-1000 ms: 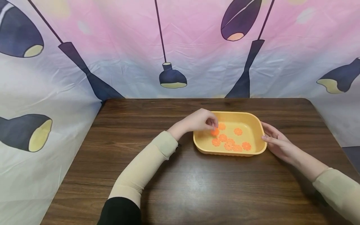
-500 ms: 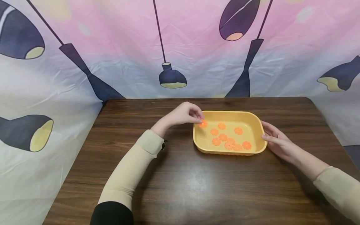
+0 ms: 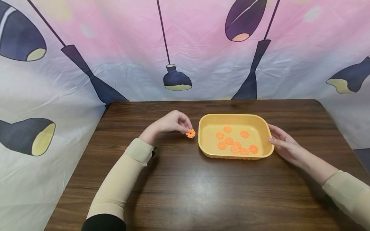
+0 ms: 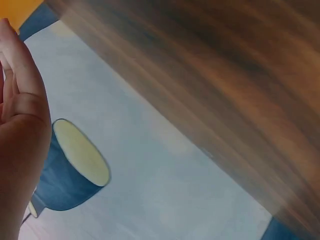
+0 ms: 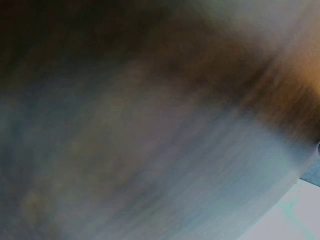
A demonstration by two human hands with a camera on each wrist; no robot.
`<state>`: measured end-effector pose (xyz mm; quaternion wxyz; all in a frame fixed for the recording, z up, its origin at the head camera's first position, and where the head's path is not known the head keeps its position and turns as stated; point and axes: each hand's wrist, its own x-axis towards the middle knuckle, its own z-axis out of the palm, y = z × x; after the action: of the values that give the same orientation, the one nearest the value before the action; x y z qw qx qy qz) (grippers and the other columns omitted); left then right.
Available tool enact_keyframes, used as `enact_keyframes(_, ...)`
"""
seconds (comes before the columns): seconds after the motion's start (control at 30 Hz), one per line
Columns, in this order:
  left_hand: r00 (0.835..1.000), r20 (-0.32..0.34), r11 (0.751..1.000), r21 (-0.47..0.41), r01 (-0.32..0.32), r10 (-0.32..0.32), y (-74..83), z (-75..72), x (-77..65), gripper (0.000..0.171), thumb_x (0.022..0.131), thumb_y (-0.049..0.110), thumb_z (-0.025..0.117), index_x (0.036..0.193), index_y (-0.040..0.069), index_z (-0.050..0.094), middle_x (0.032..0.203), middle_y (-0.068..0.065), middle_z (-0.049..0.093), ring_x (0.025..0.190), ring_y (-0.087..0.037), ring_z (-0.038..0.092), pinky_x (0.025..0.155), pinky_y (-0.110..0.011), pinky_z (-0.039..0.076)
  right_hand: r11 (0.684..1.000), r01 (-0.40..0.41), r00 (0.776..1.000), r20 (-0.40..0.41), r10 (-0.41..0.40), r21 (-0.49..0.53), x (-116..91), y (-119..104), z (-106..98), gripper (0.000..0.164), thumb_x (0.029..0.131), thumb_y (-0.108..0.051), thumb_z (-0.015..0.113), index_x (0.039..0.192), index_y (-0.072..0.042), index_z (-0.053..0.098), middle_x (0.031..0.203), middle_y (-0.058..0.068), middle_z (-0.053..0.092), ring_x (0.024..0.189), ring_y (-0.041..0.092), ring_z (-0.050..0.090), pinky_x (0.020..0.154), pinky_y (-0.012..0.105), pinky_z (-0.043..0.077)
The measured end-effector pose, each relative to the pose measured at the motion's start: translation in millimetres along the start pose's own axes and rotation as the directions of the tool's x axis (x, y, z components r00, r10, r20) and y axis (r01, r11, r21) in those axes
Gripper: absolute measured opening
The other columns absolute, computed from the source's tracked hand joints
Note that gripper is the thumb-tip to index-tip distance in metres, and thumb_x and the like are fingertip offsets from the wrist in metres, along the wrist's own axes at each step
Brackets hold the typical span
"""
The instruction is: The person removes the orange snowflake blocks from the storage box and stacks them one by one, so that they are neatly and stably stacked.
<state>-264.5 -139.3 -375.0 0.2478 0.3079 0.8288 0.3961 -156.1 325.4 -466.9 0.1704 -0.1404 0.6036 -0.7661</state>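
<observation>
In the head view my left hand [image 3: 173,122] pinches an orange notched disc [image 3: 190,133] between thumb and fingertips, over the table just left of a yellow plastic basin [image 3: 206,148]. Lying inside the basin are several more orange discs [image 3: 244,134], some overlapping near its front wall. My right hand [image 3: 289,149] holds the basin's right end, thumb at the rim and fingers along the outer wall. The left wrist view catches only part of the left hand [image 4: 22,95], and the disc is out of that picture. Blur fills most of the right wrist view.
Both things are on a dark wood-grain table [image 3: 185,192]. Behind it hangs a pink, blue and white cloth [image 3: 130,48] printed with dark lamp shapes, reaching down to the table's back edge.
My left hand has lifted one orange disc out of the basin and carried it left past the rim. The right hand and the basin have stayed in place.
</observation>
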Motion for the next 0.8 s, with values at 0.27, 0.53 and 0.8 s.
enact_keyframes(0.27,0.998,0.03,0.997,0.039,0.06,-0.061,-25.0,5.1,-6.1,0.008,0.091,-0.005,0.075,0.099,-0.006,0.079,0.082,-0.008,0.079,0.069,-0.005,0.07,0.072,-0.036,0.065,1.0,-0.009,1.0,-0.01,0.009,-0.007,-1,0,0,0.051,0.11,0.002,0.043,0.15,-0.029,0.044,0.149,-0.02,0.05,0.132,-0.007,0.056,0.104,0.012,0.05)
enact_keyframes(0.53,0.992,0.028,0.99,0.072,0.119,-0.121,-35.4,9.5,-8.4,0.01,0.092,-0.006,0.072,0.1,-0.006,0.079,0.085,-0.012,0.08,0.069,-0.005,0.069,0.07,-0.028,0.064,1.0,-0.017,1.0,-0.014,0.017,-0.015,-1,-1,1,0.05,0.11,0.002,0.044,0.151,-0.029,0.043,0.149,-0.02,0.05,0.132,-0.007,0.056,0.104,0.012,0.051)
enact_keyframes(0.8,0.99,0.017,0.985,0.104,0.138,-0.14,-38.5,11.4,-5.9,0.009,0.092,-0.003,0.074,0.098,-0.004,0.08,0.083,-0.011,0.079,0.069,-0.005,0.069,0.069,-0.026,0.064,0.998,-0.037,0.999,-0.035,0.036,-0.041,-2,-1,1,0.05,0.111,0.0,0.045,0.151,-0.028,0.041,0.147,-0.021,0.048,0.131,-0.009,0.055,0.103,0.012,0.051)
